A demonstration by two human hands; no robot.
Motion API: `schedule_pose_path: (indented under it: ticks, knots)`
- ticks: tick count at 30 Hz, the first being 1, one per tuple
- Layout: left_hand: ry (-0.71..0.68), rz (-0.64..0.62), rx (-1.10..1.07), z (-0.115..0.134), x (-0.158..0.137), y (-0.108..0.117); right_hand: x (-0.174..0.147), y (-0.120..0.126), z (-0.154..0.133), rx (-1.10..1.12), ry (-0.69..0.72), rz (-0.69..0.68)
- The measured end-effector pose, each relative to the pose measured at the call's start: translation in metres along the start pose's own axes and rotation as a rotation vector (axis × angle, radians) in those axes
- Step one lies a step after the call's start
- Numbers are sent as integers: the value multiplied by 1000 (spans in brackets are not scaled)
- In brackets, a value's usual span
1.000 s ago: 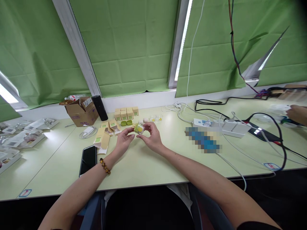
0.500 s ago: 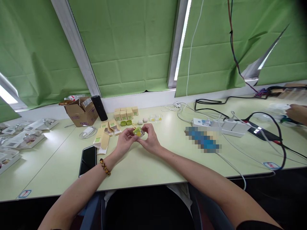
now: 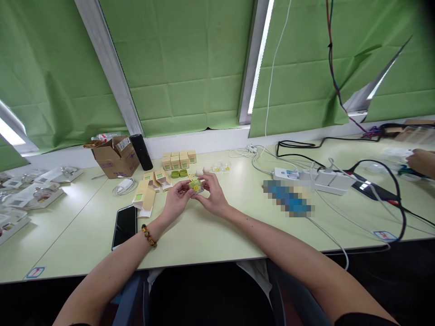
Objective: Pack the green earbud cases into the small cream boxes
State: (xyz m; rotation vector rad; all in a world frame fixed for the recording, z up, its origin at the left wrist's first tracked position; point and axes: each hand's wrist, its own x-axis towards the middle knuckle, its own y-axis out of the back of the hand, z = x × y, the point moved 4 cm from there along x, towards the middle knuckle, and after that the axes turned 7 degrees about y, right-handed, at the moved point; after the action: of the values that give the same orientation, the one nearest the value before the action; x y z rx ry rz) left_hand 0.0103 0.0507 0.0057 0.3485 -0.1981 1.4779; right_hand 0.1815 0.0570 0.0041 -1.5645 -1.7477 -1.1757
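My left hand (image 3: 178,198) and my right hand (image 3: 215,194) hold a small clear container with a green top and a yellow spot (image 3: 195,186) between them, just above the table. Fingers of both hands pinch it from either side. Just beyond it lie two green pieces (image 3: 179,174), small pale yellow bits (image 3: 190,176) and whitish-pink caps (image 3: 200,172). Two clear containers with yellow centres (image 3: 221,167) sit a little to the right. Left of my hands, several opened kraft boxes (image 3: 144,197) lie with flaps out.
Closed kraft boxes (image 3: 179,160) stand in a group at the back. A phone (image 3: 124,227), a white charger (image 3: 124,184), a black cylinder (image 3: 142,152) and a carton (image 3: 116,158) are left. Power strips (image 3: 314,178) and cables lie right. Another person's hand (image 3: 421,161) shows far right.
The clear container has been turned slightly, its yellow spot now facing me more. My right fingers have shifted up and left over its edge. The left hand has barely moved.
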Motion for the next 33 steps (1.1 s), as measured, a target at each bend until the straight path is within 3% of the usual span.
schedule_pose_path:
  ticks: [8,18,21,27,33]
  knots:
    - [-26,37,67,3,-2,2,1,-3,-5,91,-64,-7]
    - [-123,17,49,8,-5,4,6,-4,17,1037,-609,25]
    - [-115,47,76,3,-3,5,9,-1,15,1208,-668,29]
    - [-88,61,132,1,-1,5,14,1,5,1298,-661,31]
    - [-110,31,171,0,-2,3,16,5,4,1221,-645,28]
